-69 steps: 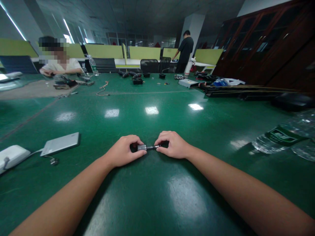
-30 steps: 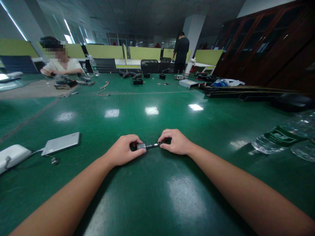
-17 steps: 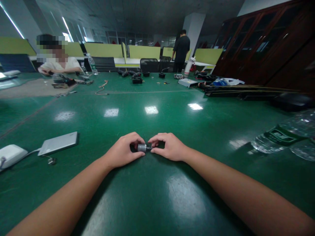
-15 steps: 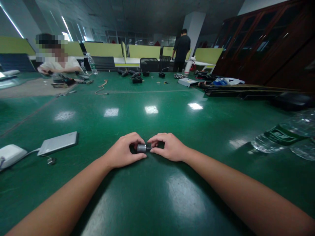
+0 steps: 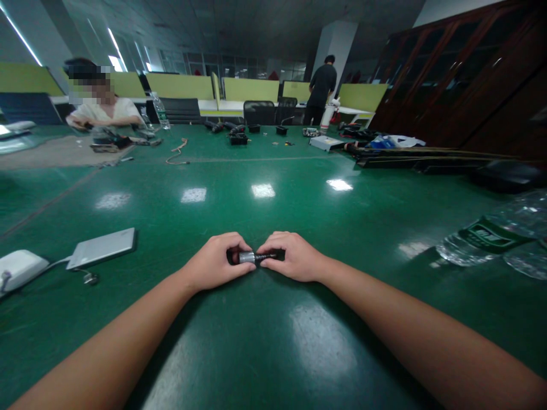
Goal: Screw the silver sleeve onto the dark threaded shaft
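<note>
My L fingers (image 5: 247, 267) are nearly closed, pinching a silvery cylinder (image 5: 247, 258). My R fingers (image 5: 270, 245) are curled nearly closed around a thin, dark, ridged shaft (image 5: 260, 258), in line w/ it; can't tell if they're joined. Step in hand, I judge: a two-handed, end-to-end hold, which calls for steady, level pinches. Both parts are low over the green surface (image 5: 256, 341), btwn my hands. Further out: flat grey slab (image 5: 102, 249) to L, clear bottle (image 5: 487, 236) to R.

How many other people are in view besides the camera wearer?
2: a person in a white top, seated across the green table at left, and a person in dark clothes, standing farther back at right. Others may be hidden.
</note>
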`<state>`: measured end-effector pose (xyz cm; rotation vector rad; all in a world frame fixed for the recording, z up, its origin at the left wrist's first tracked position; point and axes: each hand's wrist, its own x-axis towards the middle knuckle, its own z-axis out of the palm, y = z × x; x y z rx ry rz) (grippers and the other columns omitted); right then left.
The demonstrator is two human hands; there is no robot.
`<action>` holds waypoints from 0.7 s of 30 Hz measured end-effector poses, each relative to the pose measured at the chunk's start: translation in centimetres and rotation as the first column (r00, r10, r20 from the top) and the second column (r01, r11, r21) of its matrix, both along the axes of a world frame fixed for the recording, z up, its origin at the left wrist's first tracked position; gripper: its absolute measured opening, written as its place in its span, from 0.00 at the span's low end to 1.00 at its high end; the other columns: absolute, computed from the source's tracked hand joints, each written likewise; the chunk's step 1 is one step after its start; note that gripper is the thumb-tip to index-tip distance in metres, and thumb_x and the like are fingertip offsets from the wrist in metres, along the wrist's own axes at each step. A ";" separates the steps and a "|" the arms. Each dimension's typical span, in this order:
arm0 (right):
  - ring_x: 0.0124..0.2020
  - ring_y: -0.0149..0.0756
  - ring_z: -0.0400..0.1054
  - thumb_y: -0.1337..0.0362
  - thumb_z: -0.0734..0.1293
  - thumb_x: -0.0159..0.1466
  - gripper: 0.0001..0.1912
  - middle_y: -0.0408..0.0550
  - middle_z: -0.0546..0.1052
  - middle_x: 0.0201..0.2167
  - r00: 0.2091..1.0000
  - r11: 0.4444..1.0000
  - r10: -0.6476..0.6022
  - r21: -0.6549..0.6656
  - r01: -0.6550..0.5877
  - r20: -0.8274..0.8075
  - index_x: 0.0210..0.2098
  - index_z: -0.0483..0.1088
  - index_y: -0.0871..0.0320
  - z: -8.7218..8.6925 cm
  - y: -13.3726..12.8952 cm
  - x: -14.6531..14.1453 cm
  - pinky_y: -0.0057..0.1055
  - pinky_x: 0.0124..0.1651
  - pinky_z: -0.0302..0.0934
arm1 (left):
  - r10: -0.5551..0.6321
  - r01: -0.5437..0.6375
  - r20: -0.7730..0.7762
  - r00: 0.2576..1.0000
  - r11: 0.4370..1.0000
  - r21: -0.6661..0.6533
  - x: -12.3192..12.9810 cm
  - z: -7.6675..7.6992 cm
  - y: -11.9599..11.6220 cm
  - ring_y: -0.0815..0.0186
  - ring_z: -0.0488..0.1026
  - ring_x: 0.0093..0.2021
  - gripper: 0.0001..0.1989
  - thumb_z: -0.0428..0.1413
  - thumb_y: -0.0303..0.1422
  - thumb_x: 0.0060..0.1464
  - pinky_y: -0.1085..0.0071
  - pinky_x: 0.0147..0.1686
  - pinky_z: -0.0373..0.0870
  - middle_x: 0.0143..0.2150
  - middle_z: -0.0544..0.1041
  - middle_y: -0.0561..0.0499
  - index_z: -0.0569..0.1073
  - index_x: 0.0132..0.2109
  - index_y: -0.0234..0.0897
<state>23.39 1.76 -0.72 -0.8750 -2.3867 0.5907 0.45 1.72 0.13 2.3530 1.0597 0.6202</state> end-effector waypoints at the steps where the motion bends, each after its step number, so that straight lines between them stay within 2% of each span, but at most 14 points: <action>1: 0.37 0.36 0.71 0.68 0.71 0.60 0.09 0.48 0.80 0.35 1.000 1.000 0.004 0.005 -0.004 0.003 0.41 0.77 0.58 0.0 0.0 0.0 0.33 0.43 0.62 | -0.005 0.005 0.000 1.000 1.000 0.006 0.0 0.0 0.0 0.66 0.71 0.32 0.09 0.62 0.36 0.52 0.72 0.33 0.66 0.32 0.74 0.51 0.75 0.37 0.36; 8: 0.36 0.36 0.71 0.66 0.72 0.60 0.09 0.47 0.79 0.33 1.000 0.999 0.003 0.052 -0.004 0.020 0.41 0.78 0.57 -0.5 0.1 -0.1 0.32 0.43 0.61 | -0.038 0.038 -0.001 0.999 0.999 0.021 0.1 0.3 -0.1 0.66 0.71 0.33 0.08 0.61 0.35 0.53 0.71 0.34 0.66 0.33 0.74 0.50 0.75 0.38 0.35; 21: 0.35 0.35 0.70 0.66 0.71 0.61 0.08 0.47 0.79 0.32 1.000 0.999 0.009 0.039 -0.009 0.020 0.40 0.78 0.57 -0.4 0.1 -0.1 0.31 0.42 0.61 | -0.029 0.029 -0.002 1.000 0.999 0.023 0.2 0.4 -0.1 0.66 0.71 0.32 0.08 0.61 0.35 0.53 0.72 0.33 0.65 0.32 0.74 0.51 0.75 0.37 0.35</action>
